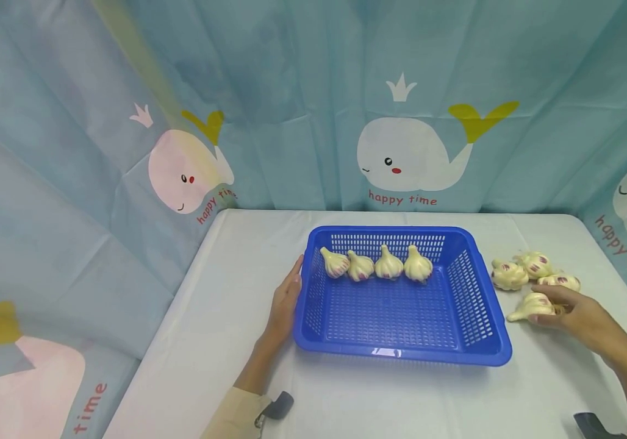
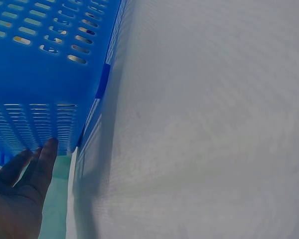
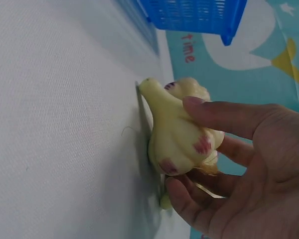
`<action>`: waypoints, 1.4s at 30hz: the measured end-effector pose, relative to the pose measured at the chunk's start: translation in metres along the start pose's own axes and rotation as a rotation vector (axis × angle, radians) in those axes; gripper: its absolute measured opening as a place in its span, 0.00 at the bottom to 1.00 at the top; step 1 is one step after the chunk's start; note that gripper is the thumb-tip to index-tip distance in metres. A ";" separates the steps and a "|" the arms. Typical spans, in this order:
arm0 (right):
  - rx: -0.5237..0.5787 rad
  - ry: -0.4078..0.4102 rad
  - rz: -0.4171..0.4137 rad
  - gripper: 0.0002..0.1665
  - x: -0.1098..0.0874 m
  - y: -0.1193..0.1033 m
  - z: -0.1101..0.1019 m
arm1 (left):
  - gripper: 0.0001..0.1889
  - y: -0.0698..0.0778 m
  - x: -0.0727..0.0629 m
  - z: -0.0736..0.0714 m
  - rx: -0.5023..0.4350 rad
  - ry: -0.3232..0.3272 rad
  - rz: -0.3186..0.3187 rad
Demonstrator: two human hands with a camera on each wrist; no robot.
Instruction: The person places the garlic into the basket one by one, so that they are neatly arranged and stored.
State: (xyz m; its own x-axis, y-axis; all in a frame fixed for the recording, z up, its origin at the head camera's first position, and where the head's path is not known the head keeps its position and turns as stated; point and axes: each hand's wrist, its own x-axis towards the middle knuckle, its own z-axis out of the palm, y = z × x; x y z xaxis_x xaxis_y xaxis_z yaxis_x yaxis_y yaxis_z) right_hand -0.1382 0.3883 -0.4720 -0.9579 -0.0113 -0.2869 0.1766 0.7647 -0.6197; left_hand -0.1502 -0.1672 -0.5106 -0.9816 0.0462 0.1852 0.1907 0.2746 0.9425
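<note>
My right hand [image 1: 582, 314] grips a garlic bulb [image 1: 535, 306] at the table's right side, its stem pointing left toward the basket. In the right wrist view the thumb lies over the top of the bulb [image 3: 177, 134], with fingers around its far side and underside; purple patches mark its pale skin. My left hand [image 1: 285, 305] rests against the left side of the blue plastic basket [image 1: 396, 353], fingers stretched along its slotted wall [image 2: 35, 124]. Inside the basket, several garlic bulbs [image 1: 389, 265] stand in a row near the back wall, stems up.
More garlic bulbs [image 1: 510, 276] lie in a cluster right of the basket, just beyond my right hand. A white cloth [image 1: 242, 268] covers the table. Blue curtains [image 1: 291, 152] with whale prints hang behind it and at both sides.
</note>
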 end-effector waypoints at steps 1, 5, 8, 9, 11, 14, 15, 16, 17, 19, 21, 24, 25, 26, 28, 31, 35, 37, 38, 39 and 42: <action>-0.007 0.008 0.008 0.56 0.000 0.000 0.000 | 0.33 0.000 0.000 0.000 0.003 0.001 0.005; -0.012 0.043 0.041 0.58 0.002 -0.001 0.000 | 0.31 0.002 -0.001 0.000 0.010 0.005 0.020; -0.007 0.049 0.051 0.60 0.001 -0.002 0.000 | 0.31 0.003 -0.001 0.000 0.007 0.008 0.019; -0.007 0.049 0.054 0.60 0.001 -0.002 0.000 | 0.31 0.003 -0.001 0.000 0.006 0.009 0.016; -0.012 0.051 0.058 0.61 0.000 -0.002 -0.001 | 0.31 0.003 -0.001 0.000 0.005 0.010 0.010; -0.013 0.069 0.055 0.58 -0.001 -0.003 0.000 | 0.31 0.003 0.000 0.000 0.004 0.009 0.004; -0.010 0.077 0.047 0.56 -0.001 -0.003 0.000 | 0.31 0.003 0.000 0.000 0.006 0.010 0.002; -0.007 0.085 0.034 0.55 -0.001 -0.003 0.001 | 0.32 0.003 0.000 0.000 0.006 0.010 -0.001; -0.003 0.095 0.025 0.54 -0.002 -0.003 0.001 | 0.32 0.003 0.000 0.000 0.006 0.011 -0.002; 0.003 0.107 0.014 0.55 -0.002 -0.003 0.001 | 0.32 0.002 0.000 0.000 0.007 0.010 -0.008; 0.015 0.114 0.001 0.56 -0.003 -0.004 0.000 | 0.32 0.002 -0.001 0.001 0.008 0.010 -0.012; 0.045 0.125 -0.007 0.57 -0.005 -0.007 -0.002 | 0.33 0.001 -0.001 0.001 0.007 0.007 -0.015; 0.055 0.130 -0.012 0.57 -0.006 -0.008 -0.003 | 0.33 0.002 -0.001 0.001 0.006 0.006 -0.014; 0.066 0.137 -0.017 0.56 -0.006 -0.009 -0.003 | 0.33 0.002 -0.001 0.001 0.007 0.007 -0.014; 0.084 0.151 -0.020 0.54 -0.007 -0.011 -0.004 | 0.33 0.002 -0.001 0.001 0.008 0.008 -0.017; 0.109 0.168 -0.019 0.53 -0.008 -0.016 -0.006 | 0.33 0.002 0.000 0.001 0.010 0.007 -0.015; 0.148 0.181 -0.019 0.53 -0.008 -0.023 -0.006 | 0.32 0.003 -0.001 0.001 0.014 0.009 -0.020; 0.167 0.195 -0.021 0.53 -0.009 -0.026 -0.006 | 0.32 0.003 -0.001 0.001 0.014 0.011 -0.019; 0.180 0.204 -0.028 0.53 -0.009 -0.028 -0.006 | 0.32 0.003 -0.001 0.001 0.015 0.012 -0.021; 0.194 0.218 -0.034 0.52 -0.009 -0.030 -0.006 | 0.32 0.003 -0.001 0.001 0.016 0.013 -0.021; 0.244 0.251 -0.046 0.50 -0.009 -0.034 -0.005 | 0.31 0.003 -0.001 0.001 0.018 0.016 -0.025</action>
State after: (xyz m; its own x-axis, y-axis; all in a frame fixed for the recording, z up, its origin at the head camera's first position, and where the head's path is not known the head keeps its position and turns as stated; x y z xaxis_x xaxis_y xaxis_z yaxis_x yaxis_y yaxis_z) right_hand -0.1366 0.3652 -0.4444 -0.9866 0.1394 -0.0847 0.1515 0.5899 -0.7931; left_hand -0.1483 -0.1657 -0.5079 -0.9858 0.0239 0.1661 0.1657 0.2929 0.9417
